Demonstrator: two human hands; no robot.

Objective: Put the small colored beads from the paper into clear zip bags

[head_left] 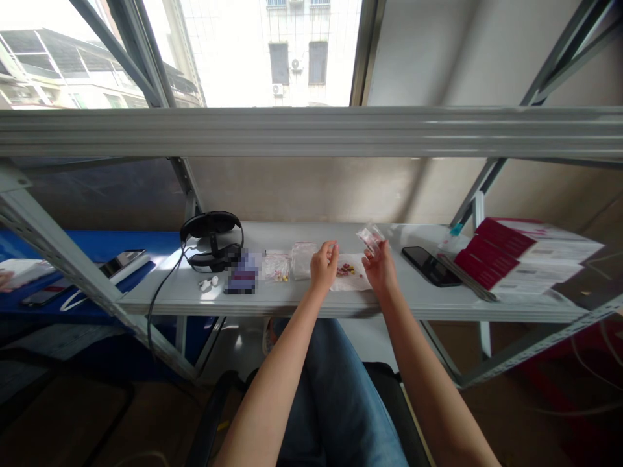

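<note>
My right hand point(381, 267) is closed on a small clear plastic bag point(370, 239), raised above the shelf; its contents are hard to make out. My left hand point(325, 264) hovers a little to the left with its fingers curled together; whatever they hold, if anything, is hidden. Between and below the hands, a loose group of red and yellow capsules point(345, 269) lies on a white sheet point(356, 281). Left of my left hand are a clear plastic bag point(302, 258) and another clear bag with small yellow and red pieces point(278, 267).
Black headphones point(214, 243) with a cable, white earbuds point(209, 283) and a pixelated purple item point(242, 272) are at the left. A black phone point(431, 266) and a stack of red and white boxes point(525, 256) are at the right. A metal beam point(311, 131) crosses above.
</note>
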